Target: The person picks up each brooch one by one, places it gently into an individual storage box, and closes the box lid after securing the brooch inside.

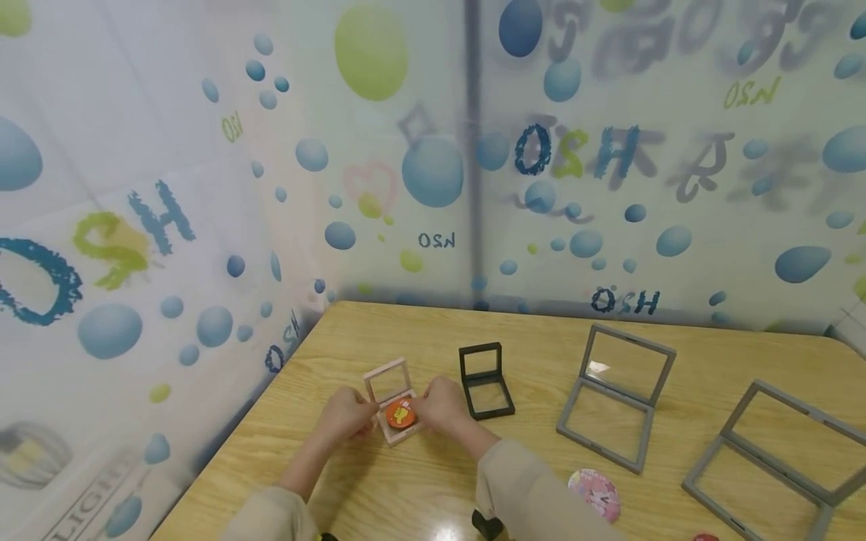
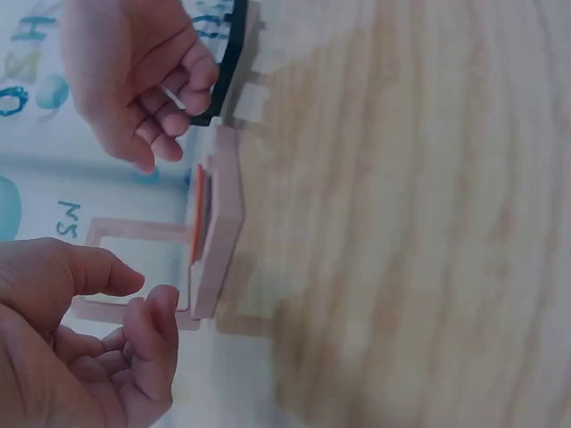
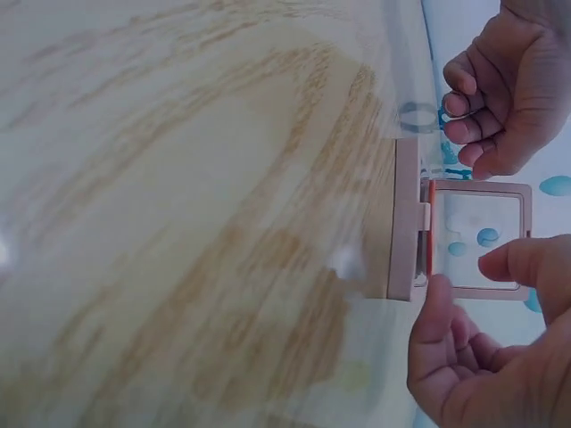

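A small pink display frame (image 1: pixel 406 435) stands hinged open on the wooden table, its lid raised at the back. On its lower half lies a round orange badge (image 1: pixel 401 415) with a yellow thumbs-up hand on it. My left hand (image 1: pixel 347 413) is at the frame's left side, and my right hand (image 1: pixel 441 406) at its right, close to the badge. From the left wrist, the left thumb and forefinger (image 2: pixel 159 308) show apart beside the pink frame (image 2: pixel 225 214), nothing between them. The right wrist view has the right hand (image 3: pixel 500 357) likewise, loosely curled, its fingertips near the badge's edge.
Right of the pink frame stands an opened black frame (image 1: pixel 492 413). Farther right are a grey frame (image 1: pixel 617 395) and a larger grey one (image 1: pixel 778 473). A pink round badge (image 1: pixel 595 494) lies near the right sleeve (image 1: pixel 524 481). A printed curtain (image 1: pixel 433 285) hangs behind the table.
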`<state>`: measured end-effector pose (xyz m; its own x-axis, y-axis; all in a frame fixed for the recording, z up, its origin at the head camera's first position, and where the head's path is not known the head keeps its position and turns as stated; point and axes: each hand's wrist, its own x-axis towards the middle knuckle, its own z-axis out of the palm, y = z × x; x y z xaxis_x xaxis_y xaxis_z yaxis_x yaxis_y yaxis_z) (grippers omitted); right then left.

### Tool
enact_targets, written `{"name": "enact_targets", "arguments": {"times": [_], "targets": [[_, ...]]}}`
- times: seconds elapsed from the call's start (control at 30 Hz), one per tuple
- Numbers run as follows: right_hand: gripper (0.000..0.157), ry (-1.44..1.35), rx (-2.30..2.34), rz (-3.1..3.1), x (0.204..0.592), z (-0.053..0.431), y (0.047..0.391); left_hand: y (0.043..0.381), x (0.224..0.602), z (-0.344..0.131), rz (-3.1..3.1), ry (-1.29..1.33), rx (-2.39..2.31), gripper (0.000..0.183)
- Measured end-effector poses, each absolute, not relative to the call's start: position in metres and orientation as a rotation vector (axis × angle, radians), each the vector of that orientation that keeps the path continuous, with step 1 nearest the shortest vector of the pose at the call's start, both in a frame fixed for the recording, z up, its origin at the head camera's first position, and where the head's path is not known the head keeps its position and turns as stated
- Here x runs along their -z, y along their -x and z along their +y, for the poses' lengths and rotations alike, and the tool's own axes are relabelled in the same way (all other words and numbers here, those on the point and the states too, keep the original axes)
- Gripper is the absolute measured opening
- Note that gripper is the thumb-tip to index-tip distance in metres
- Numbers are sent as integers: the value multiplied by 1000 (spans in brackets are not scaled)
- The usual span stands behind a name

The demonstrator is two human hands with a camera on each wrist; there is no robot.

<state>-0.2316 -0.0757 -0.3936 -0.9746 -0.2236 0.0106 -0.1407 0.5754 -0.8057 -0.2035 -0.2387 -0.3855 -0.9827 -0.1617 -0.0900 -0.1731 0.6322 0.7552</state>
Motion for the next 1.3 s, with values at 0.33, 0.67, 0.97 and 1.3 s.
{"name": "enact_targets", "arguments": {"times": [0.33, 0.67, 0.97, 1.3], "targets": [[44, 420, 1242, 2651, 392, -62, 220, 213, 366, -254, 2695, 367, -1507, 24], [32, 490, 1133, 2697, 397, -64, 214, 224, 351, -255, 2582, 339, -1570, 40], [32, 490, 1105, 2719, 398, -67, 214, 229, 355, -249, 2580, 338, -1582, 35], [32, 475, 1147, 2700, 398, -65, 216, 227, 356, -247, 2587, 306, -1616, 29]]}}
